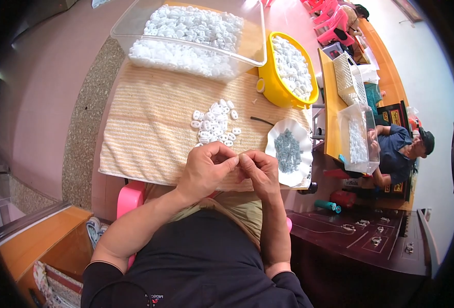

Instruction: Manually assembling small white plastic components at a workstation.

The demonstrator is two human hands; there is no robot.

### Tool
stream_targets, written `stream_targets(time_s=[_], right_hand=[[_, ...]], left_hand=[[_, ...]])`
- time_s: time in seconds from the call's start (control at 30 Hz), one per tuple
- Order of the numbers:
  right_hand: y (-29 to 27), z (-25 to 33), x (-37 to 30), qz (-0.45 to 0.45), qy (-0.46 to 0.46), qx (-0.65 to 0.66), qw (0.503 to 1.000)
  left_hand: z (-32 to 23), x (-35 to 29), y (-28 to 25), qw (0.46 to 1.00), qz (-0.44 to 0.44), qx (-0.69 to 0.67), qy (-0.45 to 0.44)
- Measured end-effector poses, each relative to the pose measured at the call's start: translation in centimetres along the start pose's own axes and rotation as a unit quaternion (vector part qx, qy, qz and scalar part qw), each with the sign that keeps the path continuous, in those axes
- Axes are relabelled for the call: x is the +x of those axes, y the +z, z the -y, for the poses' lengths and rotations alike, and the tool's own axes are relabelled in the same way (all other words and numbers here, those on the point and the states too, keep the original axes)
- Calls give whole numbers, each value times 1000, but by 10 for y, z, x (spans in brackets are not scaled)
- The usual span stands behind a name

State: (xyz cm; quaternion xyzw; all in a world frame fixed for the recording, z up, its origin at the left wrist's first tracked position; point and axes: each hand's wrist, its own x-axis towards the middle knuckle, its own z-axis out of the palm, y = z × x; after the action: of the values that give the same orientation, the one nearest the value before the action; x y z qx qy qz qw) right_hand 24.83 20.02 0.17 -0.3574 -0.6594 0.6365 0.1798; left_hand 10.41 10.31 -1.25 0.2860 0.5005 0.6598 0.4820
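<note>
My left hand and my right hand meet at the fingertips over the front edge of the cloth-covered table. Both are closed in a pinch, and whatever lies between the fingers is too small to make out. Just beyond them, a loose pile of small white oval plastic pieces with holes rests on the striped cloth. To the right of my right hand sits a white dish with a wavy rim, holding a heap of small grey, translucent-looking parts.
A clear plastic bin of white pieces stands at the table's far side, beside a yellow tub of similar pieces. A thin dark strip lies near the dish. On the right, another person works at a clear box.
</note>
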Motion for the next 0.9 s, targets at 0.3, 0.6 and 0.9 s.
stream_targets(time_s=[0.3, 0.6, 0.9], right_hand=[[2, -2, -1, 4, 1, 22, 1000], [7, -4, -1, -20, -23, 55, 998], [8, -7, -1, -36, -52, 60, 996]], left_hand=[[2, -1, 0, 998, -2, 56, 19], [-3, -1, 1, 1000, -15, 14, 14], [0, 2, -1, 1000, -8, -15, 8]])
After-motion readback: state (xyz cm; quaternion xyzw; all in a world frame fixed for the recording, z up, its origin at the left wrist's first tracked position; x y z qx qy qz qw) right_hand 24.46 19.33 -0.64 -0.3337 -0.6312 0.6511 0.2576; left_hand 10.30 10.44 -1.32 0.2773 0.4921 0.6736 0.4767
